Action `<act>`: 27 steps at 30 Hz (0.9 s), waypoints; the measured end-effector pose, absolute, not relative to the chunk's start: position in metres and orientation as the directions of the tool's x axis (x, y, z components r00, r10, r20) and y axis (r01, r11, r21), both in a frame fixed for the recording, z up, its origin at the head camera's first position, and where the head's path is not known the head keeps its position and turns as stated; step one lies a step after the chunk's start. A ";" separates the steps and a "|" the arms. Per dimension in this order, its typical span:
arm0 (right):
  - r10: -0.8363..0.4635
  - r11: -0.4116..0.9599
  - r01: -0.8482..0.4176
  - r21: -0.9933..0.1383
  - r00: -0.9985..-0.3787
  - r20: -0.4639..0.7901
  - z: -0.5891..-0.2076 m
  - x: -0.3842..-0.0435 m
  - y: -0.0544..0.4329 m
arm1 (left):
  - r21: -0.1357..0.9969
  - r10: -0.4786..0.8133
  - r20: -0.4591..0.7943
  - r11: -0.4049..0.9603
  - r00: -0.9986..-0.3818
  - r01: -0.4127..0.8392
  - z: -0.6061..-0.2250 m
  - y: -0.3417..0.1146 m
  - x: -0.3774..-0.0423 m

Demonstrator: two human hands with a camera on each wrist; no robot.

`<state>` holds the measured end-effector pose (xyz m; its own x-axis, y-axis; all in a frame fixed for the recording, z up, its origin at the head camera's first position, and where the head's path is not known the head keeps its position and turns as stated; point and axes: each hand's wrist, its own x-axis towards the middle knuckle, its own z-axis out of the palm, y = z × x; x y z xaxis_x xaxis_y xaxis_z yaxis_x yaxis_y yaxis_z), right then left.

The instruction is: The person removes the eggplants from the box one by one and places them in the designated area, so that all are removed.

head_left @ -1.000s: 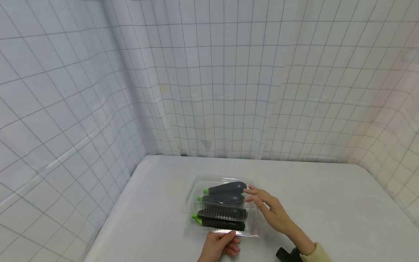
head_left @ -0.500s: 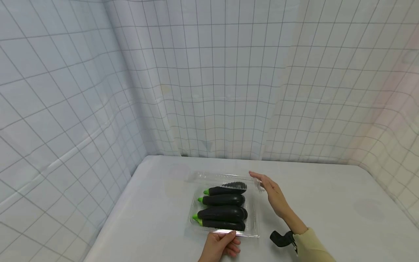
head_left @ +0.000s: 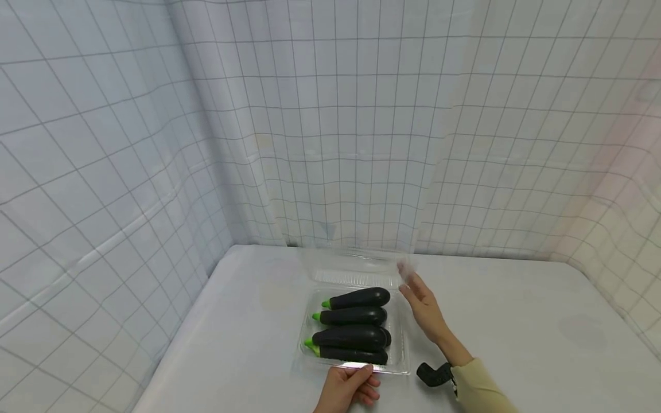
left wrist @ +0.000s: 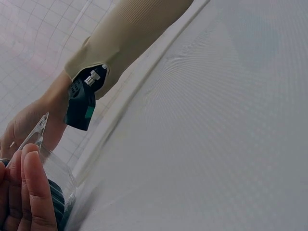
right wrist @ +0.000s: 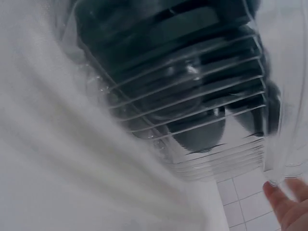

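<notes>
A clear plastic clamshell box (head_left: 405, 344) lies on the table with several dark eggplants (head_left: 356, 315) inside, their green stem ends pointing left. My left hand (head_left: 348, 390) pinches the box's front rim, thumb on top and the other fingers below. The clear ribbed lid (head_left: 356, 275) stands raised at the back, blurred. My right hand (head_left: 426, 310) is at the lid's right end, with its fingers extended and fingertips touching the lid's edge. In the right wrist view, eggplants (right wrist: 197, 134) show through the clear ribbed plastic, with fingertips (right wrist: 273, 187) at its edge.
A white table (head_left: 516, 327) bears the box, with white grid-patterned curtains (head_left: 341, 143) behind and at both sides. A black camera (head_left: 432, 374) is strapped to the right wrist, below a pale yellow sleeve (head_left: 477, 387).
The lid has swung up and back from over the eggplants, uncovering them. My right hand has moved up and away with it. My left hand has stayed at the front rim.
</notes>
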<state>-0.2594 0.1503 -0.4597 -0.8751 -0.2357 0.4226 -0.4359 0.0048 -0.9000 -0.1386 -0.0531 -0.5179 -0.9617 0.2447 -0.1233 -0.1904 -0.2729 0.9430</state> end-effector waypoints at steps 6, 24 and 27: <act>-0.258 0.032 -0.477 -0.878 -0.853 0.454 -0.464 -0.259 0.142 | 0.953 0.241 -0.110 -0.249 -0.964 -0.171 -0.517 -0.053 -0.139; -0.265 0.043 -0.484 -0.874 -0.849 0.457 -0.482 -0.266 0.135 | 0.944 0.286 -0.115 -0.268 -0.951 -0.195 -0.520 -0.056 -0.141; -0.255 0.044 -0.495 -0.868 -0.845 0.469 -0.491 -0.271 0.136 | 0.935 0.298 -0.154 -0.263 -0.942 -0.237 -0.519 -0.060 -0.142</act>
<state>-0.2715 0.1360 -0.4908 -0.8455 -0.2554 0.4690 -0.4947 0.0436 -0.8680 -0.1421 -0.0597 -0.5190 -0.9420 0.2981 -0.1544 -0.2365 -0.2628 0.9354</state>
